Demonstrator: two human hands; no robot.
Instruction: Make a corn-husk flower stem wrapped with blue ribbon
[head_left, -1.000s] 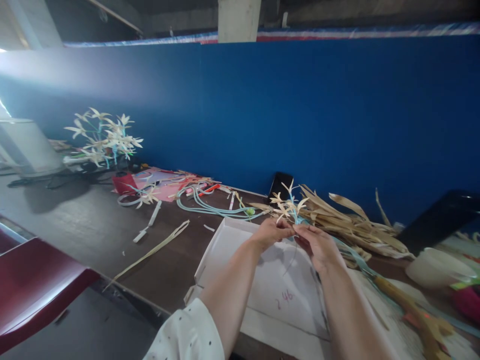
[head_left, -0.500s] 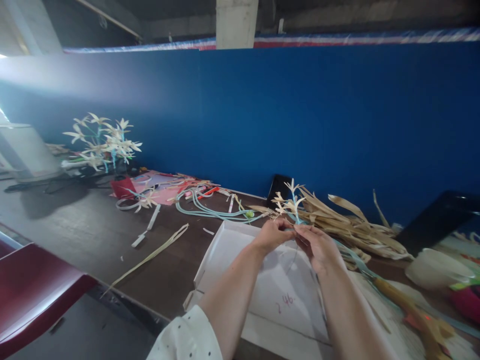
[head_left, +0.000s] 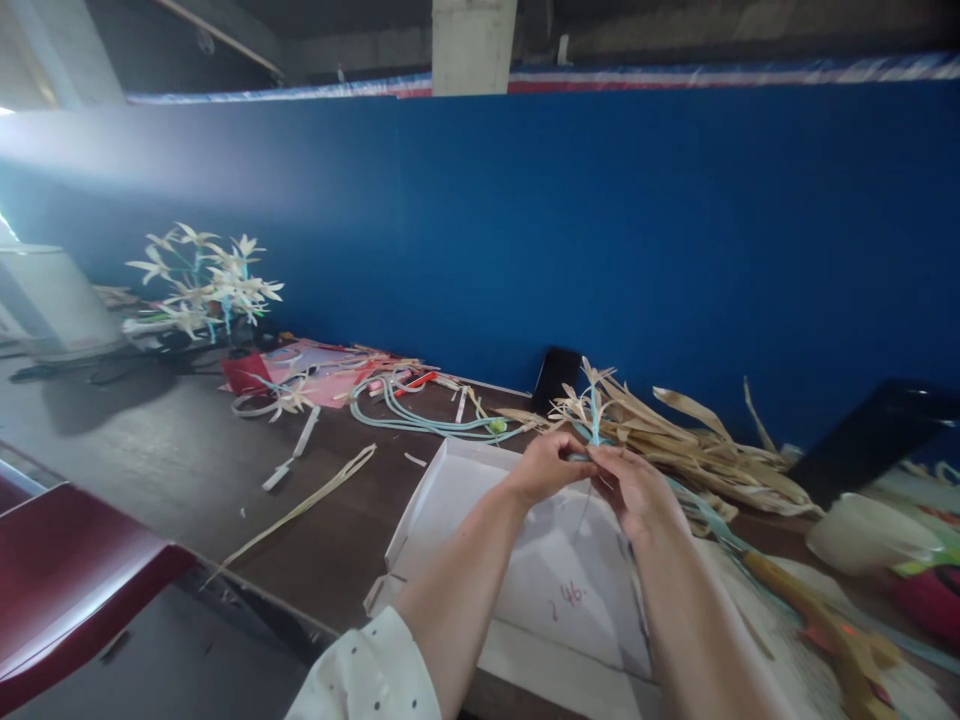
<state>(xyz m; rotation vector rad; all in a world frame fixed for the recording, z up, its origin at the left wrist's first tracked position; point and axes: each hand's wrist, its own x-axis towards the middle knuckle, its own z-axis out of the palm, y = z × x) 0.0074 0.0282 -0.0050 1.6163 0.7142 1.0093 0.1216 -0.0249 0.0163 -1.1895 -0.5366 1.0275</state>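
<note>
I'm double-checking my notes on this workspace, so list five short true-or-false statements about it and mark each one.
1. The left hand and the right hand meet at the base of a small flower spray. True.
2. The larger flower bunch stands to the right of the hands. False: the larger flower bunch is far to their left.
3. White cardboard lies below the hands. True.
4. The handwriting on it is green. False: the handwriting is reddish.
5. The partition at the back is yellow. False: the partition is blue.
</note>
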